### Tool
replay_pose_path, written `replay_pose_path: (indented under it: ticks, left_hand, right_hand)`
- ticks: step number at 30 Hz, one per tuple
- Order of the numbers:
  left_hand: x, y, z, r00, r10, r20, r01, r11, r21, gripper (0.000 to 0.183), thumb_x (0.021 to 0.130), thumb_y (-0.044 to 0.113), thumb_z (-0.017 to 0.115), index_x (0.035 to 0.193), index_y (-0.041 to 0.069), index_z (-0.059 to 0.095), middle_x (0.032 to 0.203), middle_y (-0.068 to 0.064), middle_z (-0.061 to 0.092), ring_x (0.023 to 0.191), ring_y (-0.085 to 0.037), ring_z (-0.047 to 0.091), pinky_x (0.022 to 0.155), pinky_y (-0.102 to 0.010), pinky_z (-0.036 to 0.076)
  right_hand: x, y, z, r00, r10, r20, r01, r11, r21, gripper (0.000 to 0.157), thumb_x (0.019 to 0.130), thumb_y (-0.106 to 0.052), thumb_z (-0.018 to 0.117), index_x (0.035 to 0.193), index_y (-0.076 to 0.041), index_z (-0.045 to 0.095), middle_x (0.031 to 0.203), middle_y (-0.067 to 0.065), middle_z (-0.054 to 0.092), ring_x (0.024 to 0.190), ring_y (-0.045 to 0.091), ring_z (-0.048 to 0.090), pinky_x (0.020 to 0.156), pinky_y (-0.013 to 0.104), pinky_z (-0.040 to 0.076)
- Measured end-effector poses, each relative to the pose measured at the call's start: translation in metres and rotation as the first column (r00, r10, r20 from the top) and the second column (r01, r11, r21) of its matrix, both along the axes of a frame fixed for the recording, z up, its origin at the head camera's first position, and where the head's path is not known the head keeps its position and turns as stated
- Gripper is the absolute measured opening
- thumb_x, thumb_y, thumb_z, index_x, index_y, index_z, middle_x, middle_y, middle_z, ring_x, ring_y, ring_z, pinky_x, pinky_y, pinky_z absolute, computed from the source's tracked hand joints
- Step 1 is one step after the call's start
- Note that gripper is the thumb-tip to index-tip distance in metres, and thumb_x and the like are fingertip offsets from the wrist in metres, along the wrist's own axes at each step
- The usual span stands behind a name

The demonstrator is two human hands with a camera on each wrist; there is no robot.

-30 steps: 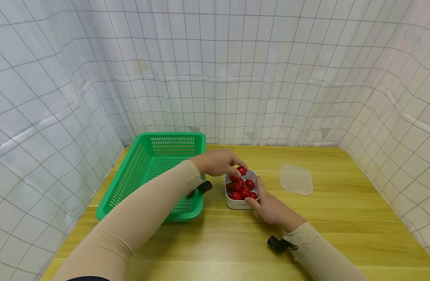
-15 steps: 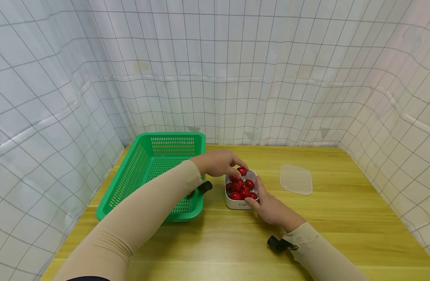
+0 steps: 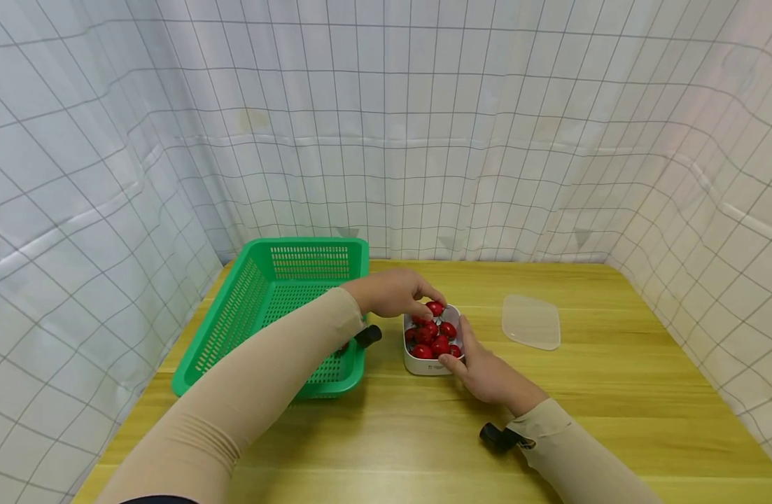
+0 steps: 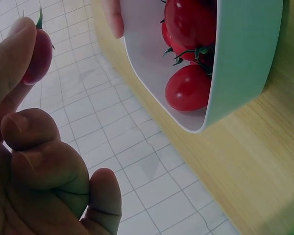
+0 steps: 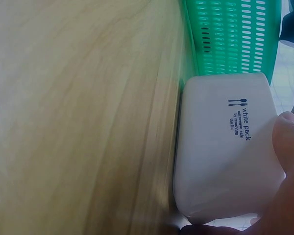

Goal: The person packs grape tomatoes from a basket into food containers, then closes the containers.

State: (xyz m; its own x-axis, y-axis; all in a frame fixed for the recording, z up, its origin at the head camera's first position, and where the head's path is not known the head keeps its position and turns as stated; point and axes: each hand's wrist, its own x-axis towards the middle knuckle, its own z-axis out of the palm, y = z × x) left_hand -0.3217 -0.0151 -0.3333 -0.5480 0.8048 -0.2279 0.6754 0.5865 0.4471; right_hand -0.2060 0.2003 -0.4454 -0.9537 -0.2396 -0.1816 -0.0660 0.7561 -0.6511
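My left hand (image 3: 395,292) pinches a cherry tomato (image 4: 40,58) with a green stem between thumb and finger. In the left wrist view its other fingers are curled in beside the palm. That tomato is over the far end of a white plastic box (image 5: 225,161), which holds several more red cherry tomatoes (image 3: 440,344). Around the box's right side, my right hand (image 3: 489,371) grips it, with the thumb at the near corner and the fingers along the right wall. Printed words mark the box's near wall in the right wrist view.
A green slatted basket (image 3: 190,360) stands to the left, partly behind the left forearm; a little red shows in it beside the sleeve. On the right lies a translucent lid (image 3: 530,322), flat on the wooden table (image 3: 612,392). A gridded white curtain (image 3: 423,140) surrounds the table's back and sides.
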Motion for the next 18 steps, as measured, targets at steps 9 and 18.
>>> replay_pose_path:
  ticks: [9, 18]
  left_hand:
    - [0.000, 0.000, 0.001, 1.000, -0.003, 0.010, 0.003, 1.000, -0.009, 0.043, 0.103, 0.034, 0.070, 0.145, 0.028, 0.066, 0.119, 0.000, 0.072, 0.102, -0.019, 0.060, 0.093, -0.037, 0.054]
    - [-0.007, -0.021, 0.007, 0.994, 0.060, 0.094, -0.066, 0.996, 0.055, 0.041, 0.104, 0.035, 0.068, 0.144, 0.031, 0.066, 0.151, 0.000, 0.061, 0.132, -0.024, 0.060, 0.109, -0.047, 0.052]
  right_hand:
    - [0.002, 0.000, 0.002, 1.000, 0.015, -0.018, -0.015, 1.000, 0.008, 0.100, 0.109, -0.057, 0.046, 0.166, -0.002, -0.015, 0.172, 0.029, 0.018, 0.154, 0.049, 0.034, 0.125, 0.063, 0.030]
    - [0.002, 0.000, 0.003, 1.000, 0.020, -0.023, -0.020, 1.000, -0.001, 0.099, 0.110, -0.055, 0.045, 0.166, 0.000, -0.015, 0.172, 0.029, 0.015, 0.155, 0.049, 0.030, 0.126, 0.064, 0.027]
